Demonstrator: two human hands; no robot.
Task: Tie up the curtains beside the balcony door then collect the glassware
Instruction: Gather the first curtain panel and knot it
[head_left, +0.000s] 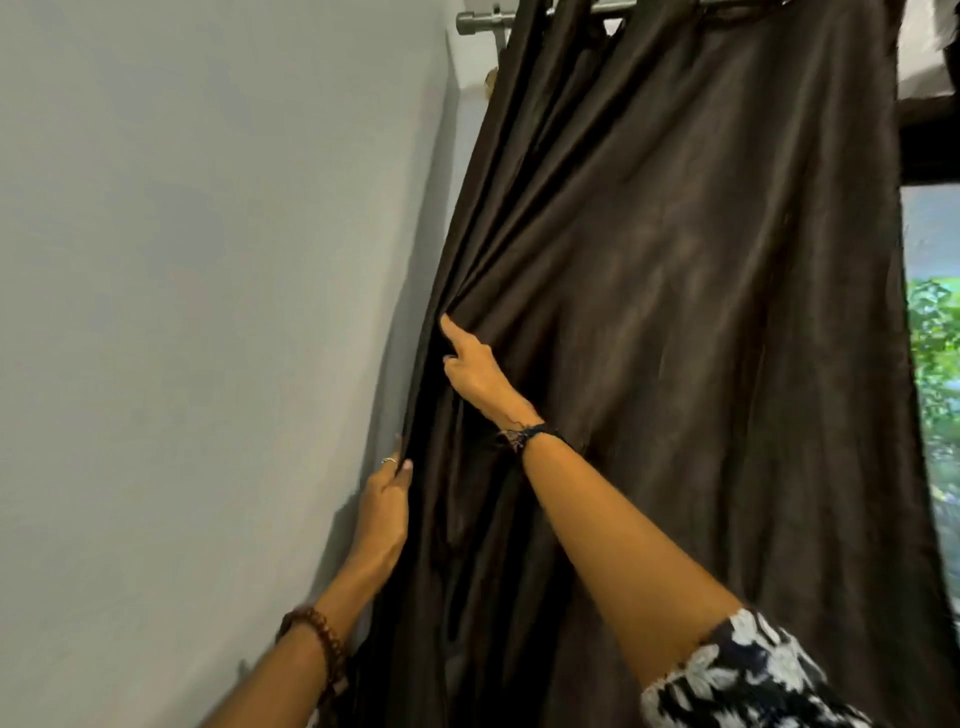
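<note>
A dark brown curtain (675, 322) hangs from a metal rod (480, 21) and fills the middle and right of the view. My left hand (387, 499) grips the curtain's left edge next to the wall, thumb in front and fingers behind the cloth. Higher up, my right hand (470, 369) pinches a fold of the curtain, pulling the cloth into pleats toward the left. No glassware is in view.
A plain pale wall (208, 312) stands close on the left, right beside the curtain's edge. At the far right the glass of the balcony door (935, 364) shows green leaves outside, under a dark frame.
</note>
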